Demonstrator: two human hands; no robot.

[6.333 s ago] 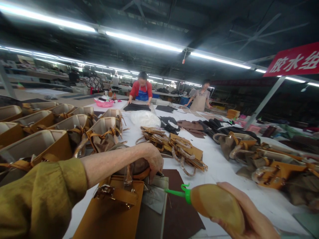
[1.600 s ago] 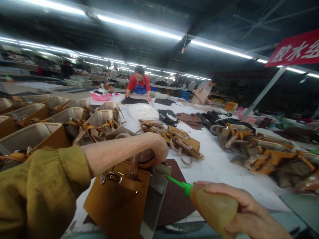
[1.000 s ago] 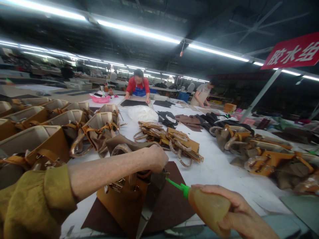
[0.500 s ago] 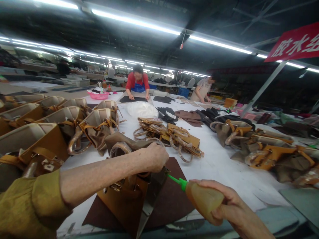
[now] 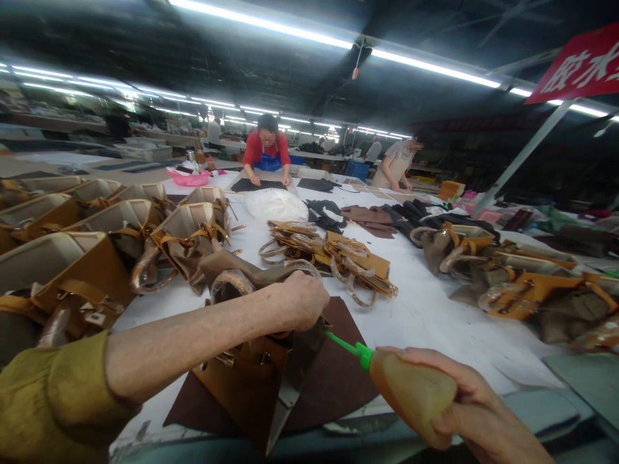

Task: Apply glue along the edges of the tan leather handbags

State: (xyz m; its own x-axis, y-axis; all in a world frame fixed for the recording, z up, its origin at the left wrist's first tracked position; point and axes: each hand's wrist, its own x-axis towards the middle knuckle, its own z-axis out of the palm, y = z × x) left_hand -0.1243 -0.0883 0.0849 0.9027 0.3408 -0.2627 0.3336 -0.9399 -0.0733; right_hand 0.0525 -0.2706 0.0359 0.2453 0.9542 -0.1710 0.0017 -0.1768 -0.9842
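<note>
A tan and grey-brown handbag (image 5: 242, 380) stands in front of me on a dark brown sheet (image 5: 338, 380). My left hand (image 5: 304, 299) is closed on the bag's upper edge, its fingertips hidden behind the knuckles. In my right hand (image 5: 464, 393) is a soft yellowish glue bottle (image 5: 411, 393) with a green nozzle. The nozzle's tip points left, at the bag's edge just below my left hand; whether it touches I cannot tell. One plastic-wrapped handle (image 5: 232, 283) of the bag arches up behind my left forearm.
Rows of open tan bags (image 5: 72, 270) fill the left side. Flat tan pieces with wrapped handles (image 5: 338, 258) lie mid-table, and more bags (image 5: 522, 283) sit at right. A clear plastic bag (image 5: 275, 206) and pink basket (image 5: 189, 177) lie farther back. A person in red (image 5: 265, 151) works opposite.
My right hand and the glue bottle have moved slightly right and down, with the nozzle still near the bag's edge. My left hand keeps its hold. The view has shifted a little.
</note>
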